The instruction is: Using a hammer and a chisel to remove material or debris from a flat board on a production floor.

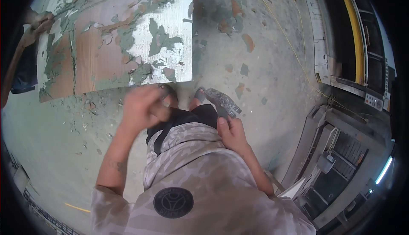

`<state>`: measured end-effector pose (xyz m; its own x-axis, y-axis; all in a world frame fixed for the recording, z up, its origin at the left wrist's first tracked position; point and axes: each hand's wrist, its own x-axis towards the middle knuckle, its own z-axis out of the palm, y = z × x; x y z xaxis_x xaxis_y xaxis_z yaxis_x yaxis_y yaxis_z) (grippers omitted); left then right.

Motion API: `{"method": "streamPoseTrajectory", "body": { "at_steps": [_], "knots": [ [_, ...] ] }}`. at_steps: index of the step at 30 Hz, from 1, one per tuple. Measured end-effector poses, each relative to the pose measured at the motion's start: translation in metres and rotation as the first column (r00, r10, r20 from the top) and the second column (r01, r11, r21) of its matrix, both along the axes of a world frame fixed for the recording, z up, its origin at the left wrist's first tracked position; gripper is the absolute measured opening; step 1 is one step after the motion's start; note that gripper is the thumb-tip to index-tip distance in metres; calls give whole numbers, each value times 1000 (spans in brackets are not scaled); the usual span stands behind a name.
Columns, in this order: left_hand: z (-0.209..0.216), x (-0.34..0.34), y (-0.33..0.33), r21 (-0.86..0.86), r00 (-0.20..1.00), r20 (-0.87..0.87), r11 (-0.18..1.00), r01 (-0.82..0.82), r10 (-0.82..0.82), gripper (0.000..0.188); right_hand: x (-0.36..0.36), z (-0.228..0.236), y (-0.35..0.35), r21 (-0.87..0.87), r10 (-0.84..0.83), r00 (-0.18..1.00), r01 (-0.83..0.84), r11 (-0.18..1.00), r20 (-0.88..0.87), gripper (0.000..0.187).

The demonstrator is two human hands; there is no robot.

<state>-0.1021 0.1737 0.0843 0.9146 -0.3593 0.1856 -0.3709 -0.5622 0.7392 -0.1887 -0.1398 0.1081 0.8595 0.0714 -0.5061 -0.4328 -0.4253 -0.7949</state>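
My right hand [232,133] is closed around the narrow end of a flat grey, paint-stained tool that looks like a scraper [222,102]; its broad speckled end points away from me, above my feet. My left hand [145,108] hovers just below the near edge of a large panel [100,49]. Motion smears its fingers, and I cannot tell whether it touches the panel or holds anything. Brown and white areas cover the panel, with ragged patches of green-grey coating peeling off it.
Another person's hand [41,21] is at the panel's left edge. Coating flakes [248,43] litter the concrete floor [272,60]. To the right stands a machine frame with a yellow bar [352,26] and a small control box [374,102]. A thin yellow cord [281,19] crosses the floor.
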Motion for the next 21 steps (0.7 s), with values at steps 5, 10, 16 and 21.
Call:
{"method": "streamPoseTrajectory", "body": {
  "at_steps": [5, 10, 16, 21],
  "knots": [
    [32, 6, -89, -138, 974, 45, 965, 225, -220, 28, 9, -7, 1, 111, -41, 997, 49, 993, -66, 32],
    [21, 42, -121, -117, 942, 22, 935, 335, -335, 32, 21, -9, 1, 30, -109, 972, 105, 994, 207, 25],
    [-11, 62, -109, -28, 961, 46, 962, 273, -271, 26, 26, -13, -29, 123, -263, 960, 274, 954, -99, 45],
    [-21, 58, -94, 7, 982, 148, 993, 116, -116, 26, 40, -15, -55, 114, -254, 959, 269, 956, -126, 44]
  ]
}}
